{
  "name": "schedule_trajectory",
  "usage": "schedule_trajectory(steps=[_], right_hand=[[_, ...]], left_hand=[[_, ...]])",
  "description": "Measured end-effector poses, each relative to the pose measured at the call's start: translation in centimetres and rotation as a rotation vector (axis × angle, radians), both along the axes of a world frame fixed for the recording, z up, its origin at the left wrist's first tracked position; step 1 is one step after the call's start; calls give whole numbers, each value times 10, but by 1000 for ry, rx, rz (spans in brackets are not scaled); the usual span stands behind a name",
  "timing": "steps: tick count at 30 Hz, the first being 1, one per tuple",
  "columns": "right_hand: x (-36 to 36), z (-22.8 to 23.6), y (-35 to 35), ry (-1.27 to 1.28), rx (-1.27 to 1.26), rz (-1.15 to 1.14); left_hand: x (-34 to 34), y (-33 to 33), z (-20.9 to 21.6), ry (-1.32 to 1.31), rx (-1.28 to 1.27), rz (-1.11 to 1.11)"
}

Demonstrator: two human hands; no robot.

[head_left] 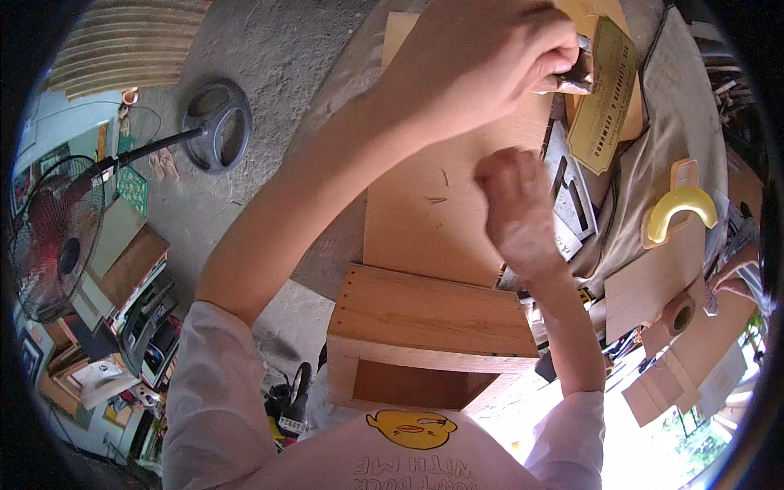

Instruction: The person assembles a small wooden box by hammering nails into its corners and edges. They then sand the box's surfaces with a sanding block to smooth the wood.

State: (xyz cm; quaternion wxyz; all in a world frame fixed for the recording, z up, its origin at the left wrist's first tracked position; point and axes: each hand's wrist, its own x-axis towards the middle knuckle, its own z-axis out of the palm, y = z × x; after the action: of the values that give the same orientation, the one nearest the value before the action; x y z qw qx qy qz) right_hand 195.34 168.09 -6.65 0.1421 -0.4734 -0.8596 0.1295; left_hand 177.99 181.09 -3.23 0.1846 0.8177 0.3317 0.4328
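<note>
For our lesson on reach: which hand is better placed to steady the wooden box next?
Probably the right hand: it's nearer the wooden box, while the left hand pinches a small object.

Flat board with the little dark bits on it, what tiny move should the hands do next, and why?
Perhaps the right hand, blurred over the board, could brush off the dark bits, if loose: they lie on the wood near it, while the left hand pinches a small item by the gold plaque.

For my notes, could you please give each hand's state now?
Left hand: closed on a small object, partly hidden.
Right hand: partly curled, blurred; cannot tell whether it holds anything.
</note>
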Motion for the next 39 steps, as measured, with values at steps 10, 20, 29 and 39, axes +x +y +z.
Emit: schedule_trajectory(steps=[10,20,29,39], right_hand=[[7,45,64,339,242,-192],[-4,0,18,59,-156,355],[-15,-2,17,-54,-166,259],[-6,2,24,56,-194,294]], left_hand=[[-111,-82,-33,328,-267,155],[-131,-159,-42,432,-440,246],[-138,-149,-52,396,-399,158],[-129,-151,-46,493,-400,178]])
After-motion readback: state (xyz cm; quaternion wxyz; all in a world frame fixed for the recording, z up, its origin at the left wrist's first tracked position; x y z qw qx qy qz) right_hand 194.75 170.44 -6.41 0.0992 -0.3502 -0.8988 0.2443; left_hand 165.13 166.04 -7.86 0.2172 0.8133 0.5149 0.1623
